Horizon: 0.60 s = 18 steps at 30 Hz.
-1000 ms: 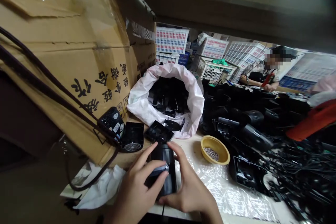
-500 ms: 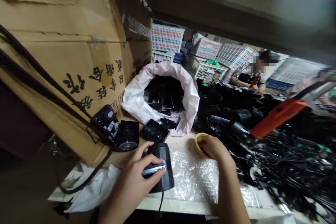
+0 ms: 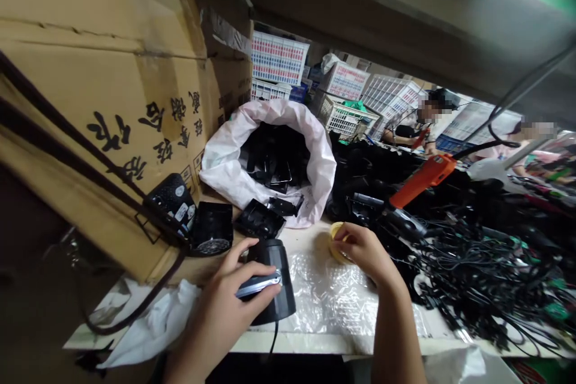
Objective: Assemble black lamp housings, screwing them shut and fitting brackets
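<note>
A black cylindrical device (image 3: 272,306) with a cord at its lower end lies on the bench's bubble wrap (image 3: 333,294). My left hand (image 3: 229,294) is closed around it, fingers and thumb at a silver strip (image 3: 258,285) on its side. My right hand (image 3: 360,249) is over a small yellow bowl (image 3: 333,234), its fingertips pinched together above the rim. What lies between those fingertips is too small to make out, and the hand covers most of the bowl's inside.
A white sack (image 3: 220,159) of black parts stands behind, with black housings (image 3: 211,228) before it. A cardboard box (image 3: 112,90) walls the left. Tangled cords (image 3: 477,258) and an orange-handled tool (image 3: 423,180) are at right. A co-worker (image 3: 434,114) sits beyond.
My right hand has risen from inside the yellow bowl to its rim, fingers now pinched. The left hand keeps its hold on the device. The whole view has shifted slightly.
</note>
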Each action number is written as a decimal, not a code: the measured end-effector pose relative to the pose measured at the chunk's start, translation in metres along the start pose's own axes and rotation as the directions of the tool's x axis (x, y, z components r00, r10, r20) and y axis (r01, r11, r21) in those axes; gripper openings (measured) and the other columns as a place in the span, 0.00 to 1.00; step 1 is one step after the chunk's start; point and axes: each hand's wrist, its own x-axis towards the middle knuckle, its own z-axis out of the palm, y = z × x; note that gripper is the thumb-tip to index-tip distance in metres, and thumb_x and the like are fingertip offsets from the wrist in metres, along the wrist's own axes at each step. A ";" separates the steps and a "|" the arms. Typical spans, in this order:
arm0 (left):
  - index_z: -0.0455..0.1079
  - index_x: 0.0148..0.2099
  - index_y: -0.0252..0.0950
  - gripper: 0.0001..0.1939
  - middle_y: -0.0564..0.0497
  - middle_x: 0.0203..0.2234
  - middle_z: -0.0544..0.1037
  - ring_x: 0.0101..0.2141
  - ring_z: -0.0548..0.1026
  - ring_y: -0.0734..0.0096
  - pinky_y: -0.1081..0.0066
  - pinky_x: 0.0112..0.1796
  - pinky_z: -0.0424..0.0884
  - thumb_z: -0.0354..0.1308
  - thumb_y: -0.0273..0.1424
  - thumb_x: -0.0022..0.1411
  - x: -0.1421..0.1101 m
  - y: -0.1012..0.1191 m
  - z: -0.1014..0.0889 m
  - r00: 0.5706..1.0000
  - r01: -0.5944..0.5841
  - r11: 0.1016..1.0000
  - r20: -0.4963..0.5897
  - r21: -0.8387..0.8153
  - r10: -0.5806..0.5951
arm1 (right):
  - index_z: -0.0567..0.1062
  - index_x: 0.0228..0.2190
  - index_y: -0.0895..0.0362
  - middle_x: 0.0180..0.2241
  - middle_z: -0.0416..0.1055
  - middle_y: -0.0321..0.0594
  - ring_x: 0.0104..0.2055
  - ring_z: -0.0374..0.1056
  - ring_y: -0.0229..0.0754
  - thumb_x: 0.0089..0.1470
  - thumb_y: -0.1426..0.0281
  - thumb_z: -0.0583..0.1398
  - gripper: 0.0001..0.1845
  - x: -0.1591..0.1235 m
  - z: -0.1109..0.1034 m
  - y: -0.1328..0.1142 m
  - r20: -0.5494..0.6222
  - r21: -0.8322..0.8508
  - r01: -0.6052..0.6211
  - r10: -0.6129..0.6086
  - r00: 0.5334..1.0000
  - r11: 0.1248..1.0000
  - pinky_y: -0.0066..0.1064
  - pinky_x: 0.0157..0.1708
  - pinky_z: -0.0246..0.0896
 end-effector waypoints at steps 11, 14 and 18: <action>0.76 0.46 0.47 0.11 0.47 0.64 0.62 0.63 0.62 0.52 0.43 0.62 0.59 0.57 0.32 0.63 -0.006 0.005 -0.010 0.989 0.055 0.993 0.142 -0.100 -0.040 | 0.75 0.21 0.58 0.32 0.67 0.33 0.37 0.65 0.36 0.44 0.82 0.70 0.12 -0.020 0.030 -0.086 0.350 0.350 0.336 -0.455 0.819 0.874 0.26 0.38 0.60; 0.76 0.45 0.49 0.10 0.50 0.64 0.61 0.63 0.62 0.53 0.43 0.62 0.59 0.58 0.32 0.62 -0.006 0.005 -0.009 0.986 0.080 0.990 0.158 -0.120 -0.061 | 0.76 0.21 0.58 0.32 0.67 0.33 0.36 0.65 0.35 0.44 0.83 0.70 0.11 -0.018 0.029 -0.090 0.382 0.317 0.309 -0.419 0.824 0.897 0.25 0.38 0.59; 0.75 0.45 0.51 0.11 0.53 0.64 0.61 0.63 0.63 0.56 0.47 0.62 0.59 0.58 0.30 0.62 -0.005 0.007 -0.009 0.981 0.098 0.986 0.180 -0.135 -0.073 | 0.76 0.21 0.58 0.31 0.66 0.32 0.33 0.64 0.33 0.42 0.82 0.71 0.11 -0.013 0.030 -0.094 0.450 0.272 0.224 -0.330 0.829 0.936 0.24 0.35 0.58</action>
